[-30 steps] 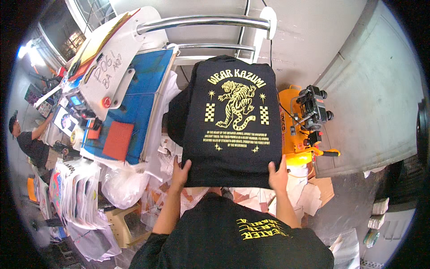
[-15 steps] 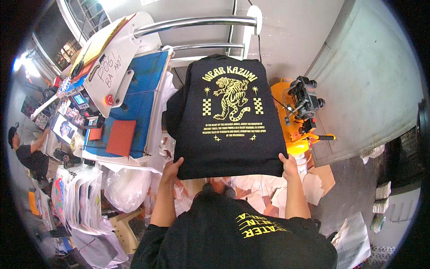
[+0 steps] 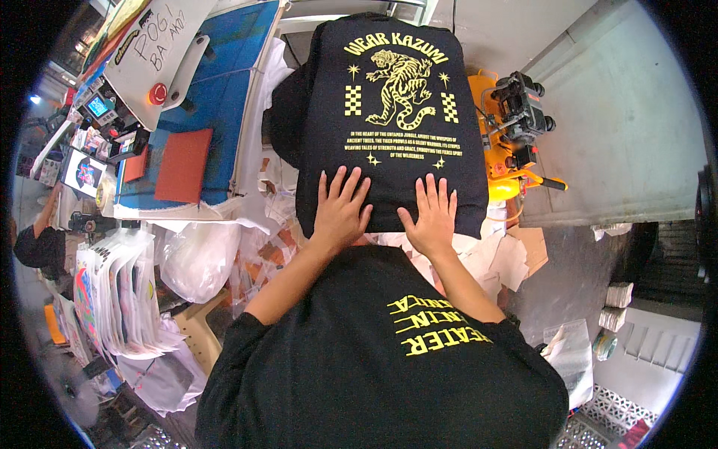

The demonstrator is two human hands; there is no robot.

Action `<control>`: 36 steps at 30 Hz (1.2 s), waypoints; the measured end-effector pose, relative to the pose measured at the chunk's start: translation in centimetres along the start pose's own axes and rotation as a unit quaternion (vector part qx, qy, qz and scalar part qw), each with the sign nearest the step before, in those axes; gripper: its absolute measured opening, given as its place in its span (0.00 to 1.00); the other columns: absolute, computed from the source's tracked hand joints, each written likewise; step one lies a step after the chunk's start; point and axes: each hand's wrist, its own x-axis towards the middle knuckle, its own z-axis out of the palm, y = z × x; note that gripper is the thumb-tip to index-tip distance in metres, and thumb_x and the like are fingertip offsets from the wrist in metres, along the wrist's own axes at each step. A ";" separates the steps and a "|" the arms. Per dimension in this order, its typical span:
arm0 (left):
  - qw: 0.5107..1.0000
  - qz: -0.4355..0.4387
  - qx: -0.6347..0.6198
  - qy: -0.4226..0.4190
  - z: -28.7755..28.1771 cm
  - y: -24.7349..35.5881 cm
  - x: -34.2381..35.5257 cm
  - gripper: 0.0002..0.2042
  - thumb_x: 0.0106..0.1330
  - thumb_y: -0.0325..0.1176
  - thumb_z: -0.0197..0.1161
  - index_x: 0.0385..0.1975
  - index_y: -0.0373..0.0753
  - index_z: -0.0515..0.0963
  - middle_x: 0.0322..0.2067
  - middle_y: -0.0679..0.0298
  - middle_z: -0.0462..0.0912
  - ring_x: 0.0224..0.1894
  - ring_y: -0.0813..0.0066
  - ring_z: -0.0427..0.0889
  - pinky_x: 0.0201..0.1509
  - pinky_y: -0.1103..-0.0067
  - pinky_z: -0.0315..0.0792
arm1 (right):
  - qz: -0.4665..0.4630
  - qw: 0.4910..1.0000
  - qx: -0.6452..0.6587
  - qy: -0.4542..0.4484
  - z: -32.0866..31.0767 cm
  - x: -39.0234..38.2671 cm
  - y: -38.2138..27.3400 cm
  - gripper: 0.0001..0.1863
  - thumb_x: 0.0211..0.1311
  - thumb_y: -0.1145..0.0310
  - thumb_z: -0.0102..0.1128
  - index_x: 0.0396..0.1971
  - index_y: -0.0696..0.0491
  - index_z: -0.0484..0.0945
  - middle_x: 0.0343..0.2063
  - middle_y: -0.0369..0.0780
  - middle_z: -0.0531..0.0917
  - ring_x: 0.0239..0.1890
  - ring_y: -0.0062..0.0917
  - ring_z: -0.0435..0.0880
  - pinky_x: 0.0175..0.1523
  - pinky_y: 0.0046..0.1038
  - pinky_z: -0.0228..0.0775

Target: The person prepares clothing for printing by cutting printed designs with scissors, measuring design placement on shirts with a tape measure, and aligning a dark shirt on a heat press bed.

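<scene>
A black T-shirt lies spread in front of me, its yellow print of a tiger, lettering and checks facing up. Its lower part is nearest to me, and a sleeve hangs off at the left. My left hand rests flat on the lower left part of the shirt, fingers spread. On the lower right part lies my right hand, also flat, with fingers stretched forward and the thumb out. Neither hand grips the cloth. What supports the shirt is hidden beneath it.
At left stands a heat press with a blue bed, an orange-red pad and a red stop button. A yellow air compressor is at right. Transfer sheets hang at lower left, paper scraps litter the floor, and a person is far left.
Both hands have let go of the shirt's lower corners and now lie flat on its lower part. My view has tilted down, and my body is closer to the shirt.
</scene>
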 end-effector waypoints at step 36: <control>0.794 -0.584 -0.102 0.134 3.3 -7.7 -5.6 0.28 0.68 0.51 0.60 0.58 0.32 0.74 0.50 0.47 0.80 0.53 0.48 0.78 0.62 0.61 0.69 | -0.348 0.929 0.123 -0.036 0.0 8.2 -2.8 0.39 0.61 0.51 0.60 0.64 0.66 0.66 0.69 0.53 0.64 0.74 0.49 0.55 0.75 0.54 0.40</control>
